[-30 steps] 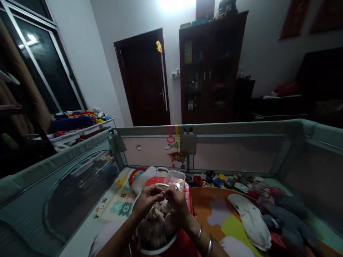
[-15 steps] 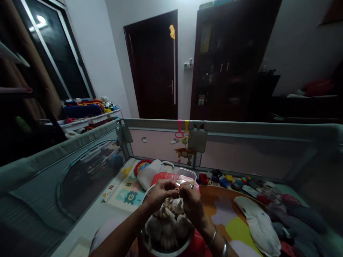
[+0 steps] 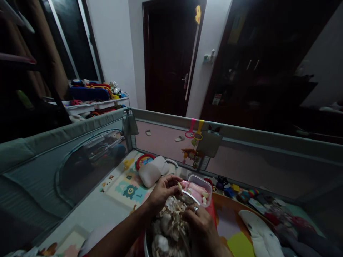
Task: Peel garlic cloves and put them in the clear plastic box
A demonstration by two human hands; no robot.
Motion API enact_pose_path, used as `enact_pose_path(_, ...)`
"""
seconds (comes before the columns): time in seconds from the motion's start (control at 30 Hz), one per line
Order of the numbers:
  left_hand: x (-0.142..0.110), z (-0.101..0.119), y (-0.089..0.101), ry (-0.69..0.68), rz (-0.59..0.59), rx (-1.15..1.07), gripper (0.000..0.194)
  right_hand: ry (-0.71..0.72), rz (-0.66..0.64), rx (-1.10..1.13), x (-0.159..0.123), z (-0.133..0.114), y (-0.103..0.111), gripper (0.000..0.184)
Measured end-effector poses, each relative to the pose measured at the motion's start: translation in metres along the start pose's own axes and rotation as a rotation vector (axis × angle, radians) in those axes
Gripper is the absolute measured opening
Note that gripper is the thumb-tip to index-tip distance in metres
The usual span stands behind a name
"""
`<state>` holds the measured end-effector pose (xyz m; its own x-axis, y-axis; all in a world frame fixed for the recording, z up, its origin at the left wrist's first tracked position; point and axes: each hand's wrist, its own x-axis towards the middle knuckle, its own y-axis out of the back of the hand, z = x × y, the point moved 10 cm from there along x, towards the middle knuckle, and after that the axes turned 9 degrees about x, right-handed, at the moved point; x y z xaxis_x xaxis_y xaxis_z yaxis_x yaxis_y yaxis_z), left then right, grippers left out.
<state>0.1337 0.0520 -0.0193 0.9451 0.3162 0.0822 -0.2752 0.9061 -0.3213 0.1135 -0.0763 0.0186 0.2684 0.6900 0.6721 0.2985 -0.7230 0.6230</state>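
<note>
My left hand [image 3: 163, 191] pinches a pale garlic clove [image 3: 179, 187] between thumb and fingers, above the far rim of a metal bowl [image 3: 146, 243]. Whole garlic bulbs [image 3: 161, 243] and loose papery skins [image 3: 175, 210] fill the bowl. Lower and to the right, my right hand [image 3: 199, 221], with a ring on one finger, is closed at the skins; whatever its fingers hold is hidden. Just beyond the bowl sits a clear plastic container [image 3: 210, 189] with several garlic cloves [image 3: 205, 196] in it. Something red [image 3: 212, 210] lies under the container and bowl.
Mesh playpen walls [image 3: 166, 119] surround the patterned mat [image 3: 115, 203]. A white jug-like container [image 3: 152, 171] lies beyond my left hand, beside a red-rimmed toy [image 3: 143, 160]. Toys [image 3: 229, 192] line the far wall, and a white cushion-like item [image 3: 257, 228] lies at right.
My hands have come apart; the left now shows a clove, and the right has dropped lower over the bowl. The view has turned left and down, showing more of the plastic container.
</note>
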Motion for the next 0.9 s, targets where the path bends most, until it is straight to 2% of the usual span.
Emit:
enact_pose_path(0.17,-0.003,-0.01,0.007,0.044,0.023,-0.016,0.039,-0.119,-0.135,-0.027,0.008,0.027,-0.016,0.015)
enact_pose_path(0.3,-0.007,-0.016,0.007,0.095,0.026,0.0,0.038,-0.154,-0.165,0.091,0.017,0.03,-0.009,0.021)
enact_pose_path(0.4,-0.009,-0.013,0.0,0.083,-0.029,0.042,0.027,-0.232,-0.114,0.18,0.021,0.037,0.004,0.016)
enact_pose_path(0.5,-0.009,-0.012,-0.004,0.073,-0.035,0.077,0.018,-0.299,-0.038,0.234,0.023,0.041,0.015,0.02)
enact_pose_path(0.7,-0.006,-0.021,-0.009,0.077,-0.03,0.031,0.025,-0.339,0.163,0.277,0.027,0.04,0.029,0.02)
enact_pose_path(0.83,-0.006,-0.021,-0.014,0.083,-0.079,0.043,0.024,-0.327,0.175,0.304,0.031,0.04,0.027,0.018)
enact_pose_path(0.9,-0.006,-0.016,-0.012,0.061,-0.067,0.113,0.023,-0.314,0.168,0.305,0.032,0.039,0.026,0.019)
